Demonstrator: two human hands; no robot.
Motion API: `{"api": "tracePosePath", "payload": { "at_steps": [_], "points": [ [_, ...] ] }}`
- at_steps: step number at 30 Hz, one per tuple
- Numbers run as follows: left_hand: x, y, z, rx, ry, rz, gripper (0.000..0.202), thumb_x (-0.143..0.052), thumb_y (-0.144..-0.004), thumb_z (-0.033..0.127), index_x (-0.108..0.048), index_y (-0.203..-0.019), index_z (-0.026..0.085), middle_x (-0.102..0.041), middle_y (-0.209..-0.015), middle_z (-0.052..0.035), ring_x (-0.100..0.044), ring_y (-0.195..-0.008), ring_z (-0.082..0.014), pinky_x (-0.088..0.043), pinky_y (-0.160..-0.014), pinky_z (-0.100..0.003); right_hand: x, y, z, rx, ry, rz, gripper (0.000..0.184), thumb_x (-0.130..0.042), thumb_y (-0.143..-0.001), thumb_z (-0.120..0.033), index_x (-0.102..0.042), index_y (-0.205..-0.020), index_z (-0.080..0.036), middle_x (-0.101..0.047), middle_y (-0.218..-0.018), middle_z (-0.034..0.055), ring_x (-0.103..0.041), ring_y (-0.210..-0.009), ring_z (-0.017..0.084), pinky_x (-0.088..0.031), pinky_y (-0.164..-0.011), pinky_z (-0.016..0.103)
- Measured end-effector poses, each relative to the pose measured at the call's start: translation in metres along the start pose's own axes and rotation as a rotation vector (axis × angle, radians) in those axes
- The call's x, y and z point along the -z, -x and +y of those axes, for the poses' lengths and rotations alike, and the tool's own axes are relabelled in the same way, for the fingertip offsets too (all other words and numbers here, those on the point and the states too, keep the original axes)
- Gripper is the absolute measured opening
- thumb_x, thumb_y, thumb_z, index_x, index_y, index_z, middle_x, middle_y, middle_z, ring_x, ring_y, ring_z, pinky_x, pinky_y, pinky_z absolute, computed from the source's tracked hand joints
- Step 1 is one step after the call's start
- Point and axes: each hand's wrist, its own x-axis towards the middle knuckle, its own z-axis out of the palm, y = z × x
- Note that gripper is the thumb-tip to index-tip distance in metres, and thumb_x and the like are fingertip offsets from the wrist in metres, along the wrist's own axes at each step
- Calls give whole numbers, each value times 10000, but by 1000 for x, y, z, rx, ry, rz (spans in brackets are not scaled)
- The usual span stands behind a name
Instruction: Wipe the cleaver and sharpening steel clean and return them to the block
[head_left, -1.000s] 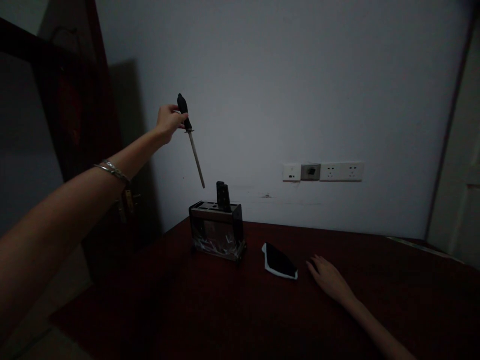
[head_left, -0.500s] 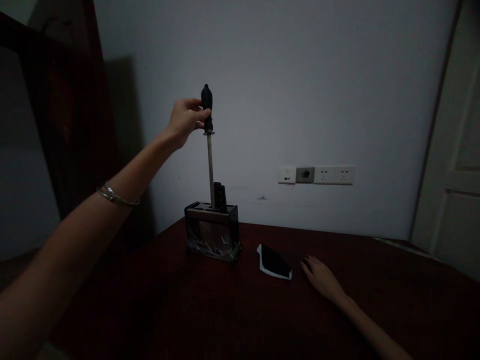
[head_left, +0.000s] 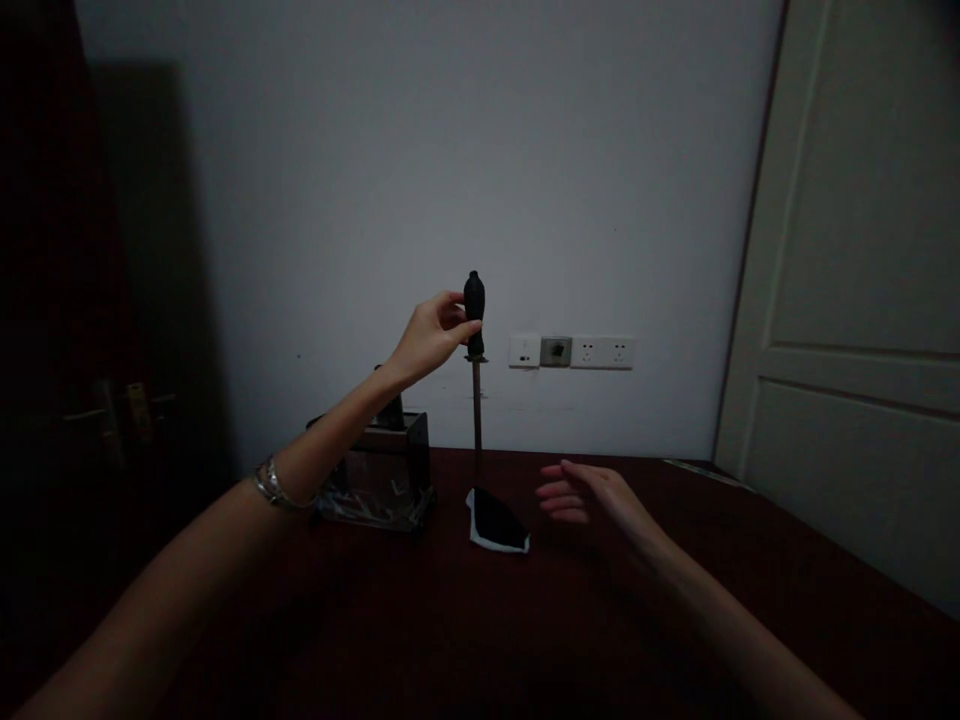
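My left hand grips the black handle of a honing steel, held upright with its thin metal rod pointing down. The rod's lower end reaches just behind a folded black and white cloth on the table; whether it touches anything I cannot tell. To the right of the cloth, my right hand hovers above the table, fingers apart and holding nothing. A knife block with clear sides stands at the left, partly hidden behind my left forearm. Black handles stick up from its top.
The dark red table runs back to a pale wall. Sockets and switch plates sit low on that wall. At the right is a white panelled door; dark furniture stands at the left.
My left hand has drawn the honing steel out of the knife block and carried it right and down. My right hand has lifted off the table and turned toward it. The view has shifted right.
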Motion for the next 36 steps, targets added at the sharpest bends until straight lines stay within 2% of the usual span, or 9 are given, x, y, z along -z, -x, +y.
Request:
{"api": "tracePosePath", "payload": {
  "at_steps": [4,10,13,16,20,25,28,31,36],
  "points": [
    [-30,22,-15,-63,-22,-38,284,-630,-686,156,-525,-949,140,-605,-808,-37,-594,-769,-136,-505,-707,-277,-25,28,-14,-66,-190,-103,305,-464,-824,-335,-589,-952,-88,-678,-894,154,-655,-729,182,-497,-689,315],
    [-66,59,-26,-106,-51,-55,279,-584,-745,202,-496,-1010,194,-607,-866,-47,-595,-792,-148,-514,-647,-263,-39,26,-7,-195,-399,-200,467,-333,-847,-440,-553,-1037,-75,-588,-1122,200,-618,-922,214,-443,-838,360],
    [-81,77,-26,-174,-102,-84,293,-558,-767,185,-476,-1048,204,-604,-895,-58,-600,-789,-155,-524,-659,-282,-43,19,-3,-223,-470,-191,528,-299,-840,-503,-559,-1008,-75,-582,-1119,208,-601,-958,231,-427,-858,377],
    [-91,93,-26,-272,-169,-131,338,-535,-782,159,-439,-1103,199,-597,-966,-76,-605,-839,-167,-523,-732,-310,-45,13,-3,-217,-553,-152,513,-293,-847,-505,-573,-950,-88,-624,-1020,175,-606,-915,219,-424,-854,374],
    [-99,111,-30,-378,-264,-135,379,-505,-796,138,-394,-1154,200,-586,-1016,-95,-594,-921,-189,-516,-788,-335,-43,12,-5,-213,-629,-104,445,-311,-862,-486,-574,-833,-129,-656,-810,102,-613,-763,174,-440,-796,338],
    [-101,129,-39,-439,-317,-69,406,-496,-795,136,-374,-1173,222,-584,-1015,-93,-594,-932,-193,-524,-784,-341,-42,13,-9,-256,-645,-45,390,-315,-883,-452,-545,-755,-165,-642,-649,37,-604,-627,131,-450,-678,274],
    [-100,139,-44,-484,-316,-111,396,-482,-795,129,-378,-1166,222,-597,-971,-86,-604,-906,-181,-532,-774,-322,-41,12,-11,-260,-640,-14,412,-278,-905,-427,-523,-695,-170,-595,-522,-2,-561,-498,102,-436,-587,234],
    [-99,148,-48,-573,-309,-187,401,-460,-799,120,-367,-1182,195,-597,-1004,-112,-586,-970,-184,-522,-818,-321,-38,10,-10,-247,-622,-7,392,-297,-909,-402,-511,-672,-175,-586,-493,-14,-541,-447,101,-422,-529,225],
    [-97,160,-53,-668,-355,-236,359,-445,-829,156,-379,-1177,97,-593,-1048,-154,-544,-1059,-196,-496,-878,-331,-29,7,0,-219,-563,87,296,-385,-896,-329,-557,-736,-151,-630,-547,8,-571,-473,95,-434,-499,198]
  ]
}}
